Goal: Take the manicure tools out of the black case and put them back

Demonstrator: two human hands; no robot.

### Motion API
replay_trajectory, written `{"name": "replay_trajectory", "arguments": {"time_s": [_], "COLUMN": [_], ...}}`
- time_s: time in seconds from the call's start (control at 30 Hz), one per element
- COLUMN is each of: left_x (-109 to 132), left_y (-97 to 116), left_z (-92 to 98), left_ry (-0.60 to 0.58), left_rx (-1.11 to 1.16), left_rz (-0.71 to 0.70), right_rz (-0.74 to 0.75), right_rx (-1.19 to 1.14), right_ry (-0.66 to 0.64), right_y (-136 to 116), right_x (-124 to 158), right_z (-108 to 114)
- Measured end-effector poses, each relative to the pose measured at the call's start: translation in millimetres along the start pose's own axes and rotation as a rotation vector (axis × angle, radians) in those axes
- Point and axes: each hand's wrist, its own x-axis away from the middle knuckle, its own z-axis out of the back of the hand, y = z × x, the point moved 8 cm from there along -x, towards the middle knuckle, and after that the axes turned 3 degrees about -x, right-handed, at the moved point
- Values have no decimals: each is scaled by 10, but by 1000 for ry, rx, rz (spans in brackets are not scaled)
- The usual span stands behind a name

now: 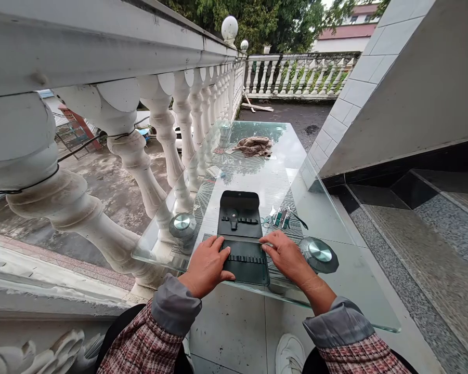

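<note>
Two bare hands sit at the middle of my feed, one on each side of an unfolded dark case (244, 273). I read the left hand (208, 262) as open: its thumb is spread from the fingers and it rests over the case's near left edge. The right hand (286, 255) has its fingers bent at the opposite edge, near the fold; from here I cannot tell whether it pinches the material.

The case lies flat on a glass table (331, 213), its flap pointing away from the wearer. I can make out a row of elastic loops (244, 258) on the lower panel and a dark tab (234, 218) on the upper one. Just beside it, beyond the right hand, I see small metal tools (277, 216) in a cluster with a dark cord (299, 220).

Round metal discs flank the hands, one on the left (182, 222) and one on the right (320, 253). Farther up the glass lies a crumpled brown cloth (253, 147). A white balustrade (166, 119) runs along the left, and stone steps (421, 239) rise on the right.
</note>
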Motion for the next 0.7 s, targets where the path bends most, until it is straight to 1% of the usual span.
{"name": "replay_trajectory", "arguments": {"time_s": [0.07, 0.17, 0.27, 0.33, 0.4, 0.5, 0.6, 0.7], "left_x": [1, 4, 1, -3, -9, -16, -22, -31], "left_y": [1, 0, -7, -8, -8, -6, -10, -6], "left_z": [5, 6, 11, 18, 22, 16, 15, 27], "left_ry": [-1, -15, -16, -5, 7, 17, 24, 30], "left_rx": [16, 29, 36, 37, 34, 28, 29, 17], "left_rz": [0, 2, 7, 6, 2, -6, -9, -16], "right_rz": [16, -18, -157, -260, -325, -351, -310, -249], "right_rx": [-28, -21, 22, 43, 71, 128, 121, 101], "right_ry": [86, 231, 361, 403, 384, 290, 171, 70], "right_y": [28, 155, 399, 572, 700, 786, 749, 632], "right_x": [17, 75, 194, 295, 382, 478, 543, 585], "right_z": [127, 422, 750, 899, 956, 915, 803, 690]}}
